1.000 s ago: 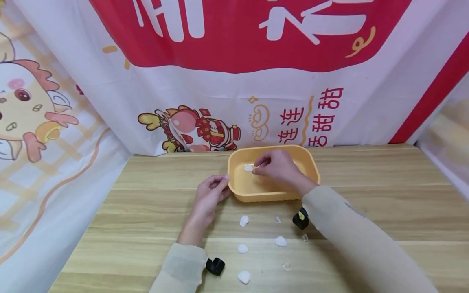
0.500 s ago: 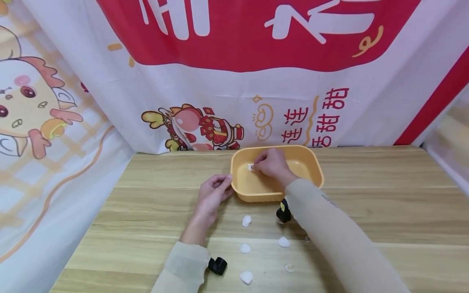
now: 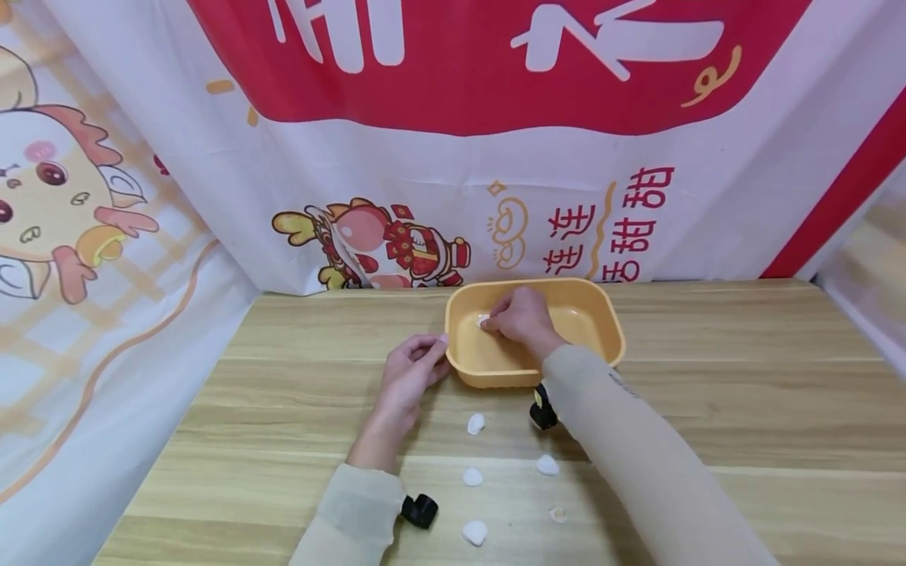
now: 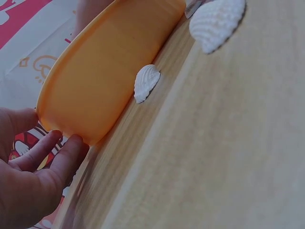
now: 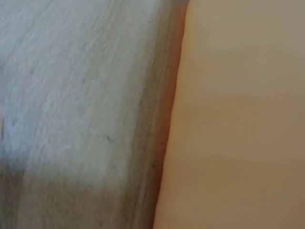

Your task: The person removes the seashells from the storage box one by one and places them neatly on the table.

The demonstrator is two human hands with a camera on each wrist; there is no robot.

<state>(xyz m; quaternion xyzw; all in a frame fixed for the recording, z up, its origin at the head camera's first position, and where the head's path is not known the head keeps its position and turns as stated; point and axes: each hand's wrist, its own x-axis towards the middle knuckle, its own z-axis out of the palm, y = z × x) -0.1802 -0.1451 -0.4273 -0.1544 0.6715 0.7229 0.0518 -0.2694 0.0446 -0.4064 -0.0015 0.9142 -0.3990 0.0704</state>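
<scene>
In the head view an orange-yellow plastic basin (image 3: pixel 460 371) stands at the back of the wooden table. My left hand (image 3: pixel 410 373) holds its left end; the left wrist view shows the thumb at the rim and fingertips against the outer wall. Inside the basin, at its left, my right hand (image 3: pixel 520 318) reaches down with thumb and fingers together on a small white seashell (image 3: pixel 482 321), mostly covered by the fingertips. Close up, the right wrist view has only the basin's wall (image 5: pixel 233 119) and tabletop, not the hand.
Several white shells lie in front of the basin, among them a ribbed shell (image 3: pixel 476 424), another shell (image 3: pixel 547 465) and a small pale shell (image 3: pixel 557 515). A printed cloth (image 3: pixel 425 165) hangs directly behind the table. The right forearm (image 3: pixel 630 432) crosses over the table.
My right hand has moved a little left and down onto the white shell in the basin, which lay uncovered beside its fingertips earlier. My left hand stays at the basin's left end.
</scene>
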